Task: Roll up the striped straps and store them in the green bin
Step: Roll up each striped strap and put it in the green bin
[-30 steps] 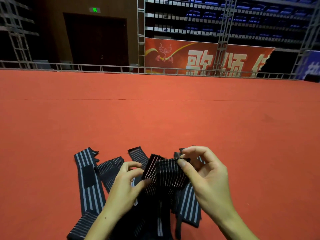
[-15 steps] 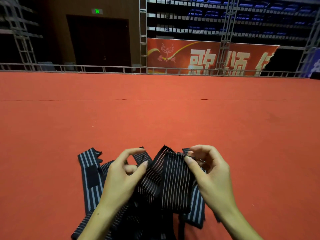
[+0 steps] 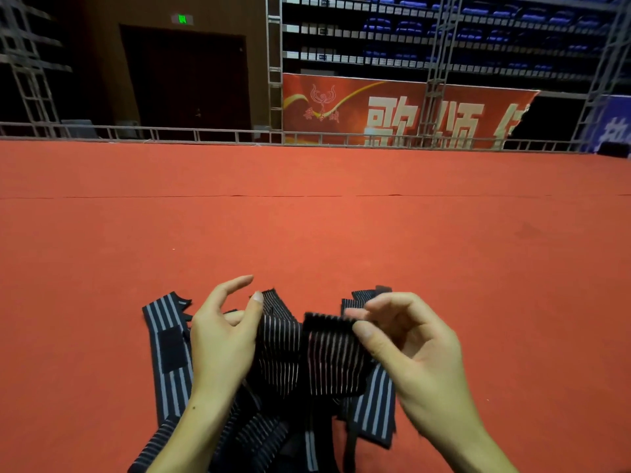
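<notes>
From the head view, the fold of striped strap (image 3: 327, 356) that stood tall between the hands half a second ago now sits lower and flatter, its top edge folded over into a thick dark band, and the left part of it has spread out against the left palm. The left hand (image 3: 222, 339) has opened up since then: its index finger points up and away from the cloth, the thumb tip rests against the strap's upper left corner, and the other fingers are hidden behind the palm, so whether they clamp the cloth cannot be told. The right hand (image 3: 409, 349) has shifted a little to the right and lower; its thumb and curled fingers (image 3: 362, 331) pinch the strap's upper right corner, though that fingertip area is blurred. Both wrists come in from the bottom edge, palms turned toward each other with the strap stretched between them. Under the hands the other striped straps (image 3: 170, 356) lie in a loose fan on the red carpet (image 3: 307, 233), one with wide grey stripes flat to the left, another showing below the right hand. The green bin is not in this view
</notes>
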A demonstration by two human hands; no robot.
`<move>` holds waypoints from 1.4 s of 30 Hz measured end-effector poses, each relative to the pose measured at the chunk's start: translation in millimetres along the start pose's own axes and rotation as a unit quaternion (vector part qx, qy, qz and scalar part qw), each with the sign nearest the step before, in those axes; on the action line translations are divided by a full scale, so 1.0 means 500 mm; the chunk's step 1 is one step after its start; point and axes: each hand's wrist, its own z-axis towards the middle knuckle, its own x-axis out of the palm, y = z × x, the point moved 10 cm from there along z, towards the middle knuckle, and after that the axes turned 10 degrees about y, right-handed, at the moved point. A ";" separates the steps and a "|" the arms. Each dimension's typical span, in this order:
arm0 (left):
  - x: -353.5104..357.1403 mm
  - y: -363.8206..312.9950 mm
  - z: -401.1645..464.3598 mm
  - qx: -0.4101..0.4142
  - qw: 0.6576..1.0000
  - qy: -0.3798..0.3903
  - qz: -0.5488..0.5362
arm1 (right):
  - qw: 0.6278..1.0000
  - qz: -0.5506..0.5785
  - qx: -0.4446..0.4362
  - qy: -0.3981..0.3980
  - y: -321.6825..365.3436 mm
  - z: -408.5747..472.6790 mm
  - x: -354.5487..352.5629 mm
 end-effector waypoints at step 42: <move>0.012 -0.067 -0.004 0.014 0.998 0.060 -0.011 | 0.999 -0.009 -0.026 0.016 -0.053 0.057 0.050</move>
